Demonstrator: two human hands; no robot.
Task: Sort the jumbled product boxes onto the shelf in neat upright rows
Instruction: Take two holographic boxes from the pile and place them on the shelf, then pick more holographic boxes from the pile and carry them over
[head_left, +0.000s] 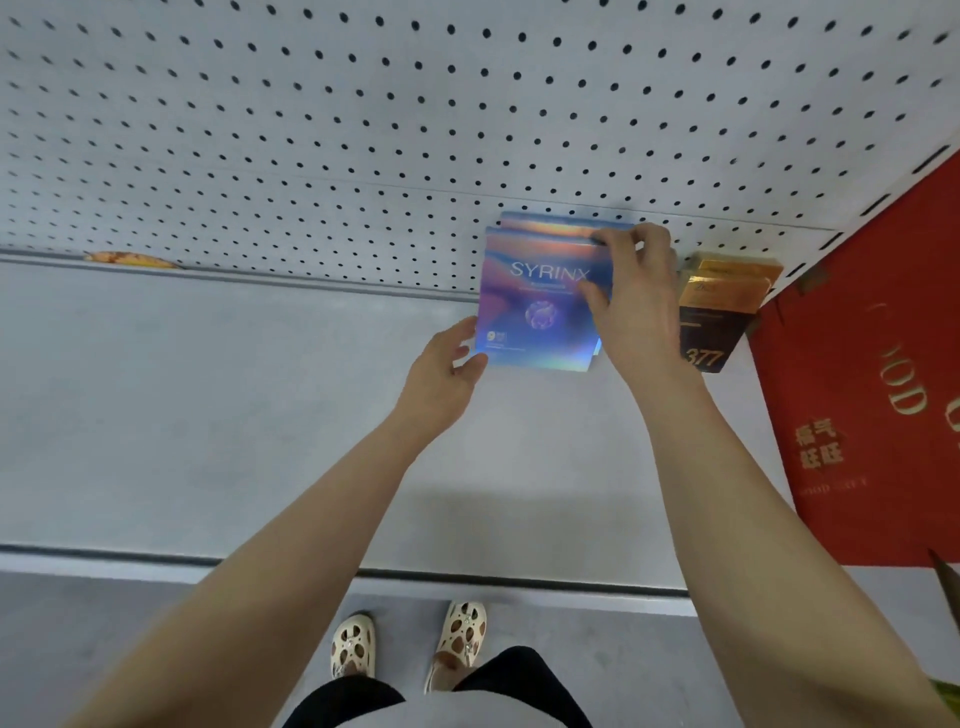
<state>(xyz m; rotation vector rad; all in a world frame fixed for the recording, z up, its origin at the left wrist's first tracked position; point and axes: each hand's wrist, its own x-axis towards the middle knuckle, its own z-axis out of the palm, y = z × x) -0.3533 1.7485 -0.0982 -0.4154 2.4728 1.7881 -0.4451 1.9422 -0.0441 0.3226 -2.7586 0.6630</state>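
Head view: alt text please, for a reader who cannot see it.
Two bare hands steady blue boxes standing against a pegboard on a grey shelf: the right hand grips their top right edge, the left hand touches the lower left corner. Black and gold boxes stand just to the right, beside a red bag.

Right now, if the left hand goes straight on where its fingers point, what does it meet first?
Most likely the blue SYRINX box: the left hand already sits at its lower left corner, fingers toward it.
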